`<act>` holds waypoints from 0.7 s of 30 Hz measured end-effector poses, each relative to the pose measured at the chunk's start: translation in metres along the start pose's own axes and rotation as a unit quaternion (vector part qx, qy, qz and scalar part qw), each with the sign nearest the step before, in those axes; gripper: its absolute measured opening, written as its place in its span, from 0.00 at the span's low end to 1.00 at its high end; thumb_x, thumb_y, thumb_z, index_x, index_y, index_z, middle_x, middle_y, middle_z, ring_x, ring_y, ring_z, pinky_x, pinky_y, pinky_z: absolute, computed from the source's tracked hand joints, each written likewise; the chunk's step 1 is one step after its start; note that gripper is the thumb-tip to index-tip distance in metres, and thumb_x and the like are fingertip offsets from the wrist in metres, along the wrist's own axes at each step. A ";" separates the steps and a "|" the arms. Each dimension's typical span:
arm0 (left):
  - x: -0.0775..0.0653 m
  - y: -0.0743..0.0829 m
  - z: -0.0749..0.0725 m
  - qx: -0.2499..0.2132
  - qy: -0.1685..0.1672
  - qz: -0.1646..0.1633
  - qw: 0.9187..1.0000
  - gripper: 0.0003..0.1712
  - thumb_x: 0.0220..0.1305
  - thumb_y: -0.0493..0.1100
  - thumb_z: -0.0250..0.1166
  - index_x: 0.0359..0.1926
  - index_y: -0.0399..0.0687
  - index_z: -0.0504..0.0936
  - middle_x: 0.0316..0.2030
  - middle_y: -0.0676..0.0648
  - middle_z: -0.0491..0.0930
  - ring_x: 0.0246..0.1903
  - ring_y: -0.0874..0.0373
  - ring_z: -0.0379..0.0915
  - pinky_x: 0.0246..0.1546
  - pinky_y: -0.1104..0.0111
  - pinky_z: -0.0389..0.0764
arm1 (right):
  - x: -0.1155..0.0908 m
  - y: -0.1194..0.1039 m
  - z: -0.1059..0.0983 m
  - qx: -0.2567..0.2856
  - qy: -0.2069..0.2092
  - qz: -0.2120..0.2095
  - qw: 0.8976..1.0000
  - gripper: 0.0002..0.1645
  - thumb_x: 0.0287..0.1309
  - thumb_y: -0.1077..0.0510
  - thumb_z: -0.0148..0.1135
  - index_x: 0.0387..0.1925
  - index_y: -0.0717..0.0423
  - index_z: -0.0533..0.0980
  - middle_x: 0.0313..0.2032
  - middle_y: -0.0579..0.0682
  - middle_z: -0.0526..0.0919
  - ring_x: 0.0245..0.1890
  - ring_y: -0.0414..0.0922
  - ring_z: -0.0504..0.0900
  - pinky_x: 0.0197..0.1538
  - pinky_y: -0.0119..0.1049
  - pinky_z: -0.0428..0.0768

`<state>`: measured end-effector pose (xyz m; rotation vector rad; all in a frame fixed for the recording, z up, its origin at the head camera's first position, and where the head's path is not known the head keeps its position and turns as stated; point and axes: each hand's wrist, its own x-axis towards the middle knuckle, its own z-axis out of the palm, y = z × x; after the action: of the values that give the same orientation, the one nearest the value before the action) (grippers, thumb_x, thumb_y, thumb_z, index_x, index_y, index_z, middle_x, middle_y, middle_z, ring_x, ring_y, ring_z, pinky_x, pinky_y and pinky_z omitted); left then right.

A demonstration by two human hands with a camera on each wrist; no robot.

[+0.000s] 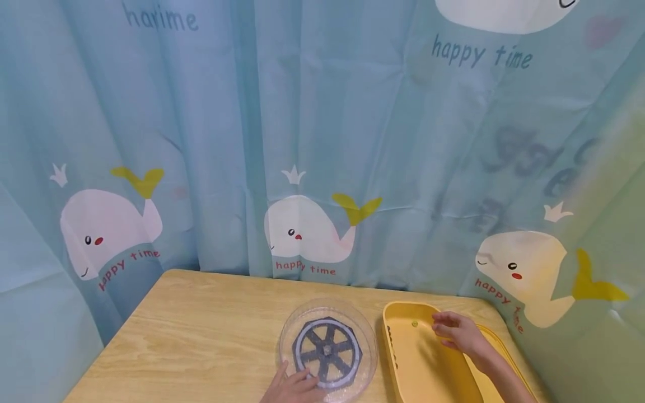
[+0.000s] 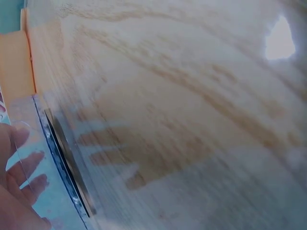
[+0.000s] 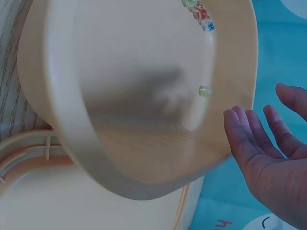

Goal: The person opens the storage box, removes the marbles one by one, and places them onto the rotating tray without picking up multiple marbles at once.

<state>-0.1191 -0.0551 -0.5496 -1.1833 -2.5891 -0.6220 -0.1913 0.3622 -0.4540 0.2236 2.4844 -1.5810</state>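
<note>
A clear round dish stands on the wooden table, showing a dark six-spoked wheel shape inside it. My left hand is at the dish's near left edge, fingers spread over the rim. In the left wrist view, the left fingers appear beside the clear wall. Over the far right part of a yellow tray hovers my right hand, holding nothing, its fingers gently bent. A single greenish glass marble lies in the tray, apart from a row of several coloured marbles along one side.
Partly under the tray's right side lies a second yellow tray or lid. The wooden table extends left of the dish. A blue curtain with printed whales hangs behind and around the table.
</note>
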 end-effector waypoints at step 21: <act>-0.007 -0.008 0.015 0.029 0.080 0.035 0.996 0.17 0.69 0.62 0.59 0.52 0.69 0.85 0.51 0.56 0.84 0.52 0.54 0.79 0.69 0.70 0.22 | 0.018 0.005 0.023 -0.018 -0.009 0.022 1.000 0.24 0.68 0.65 0.58 0.57 0.82 0.66 0.49 0.68 0.80 0.52 0.64 0.79 0.53 0.57 0.78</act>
<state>-0.1206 -0.0576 -0.5676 -1.1523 -2.4051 -0.5976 -0.2055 0.3442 -0.4717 0.2568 2.4743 -1.5132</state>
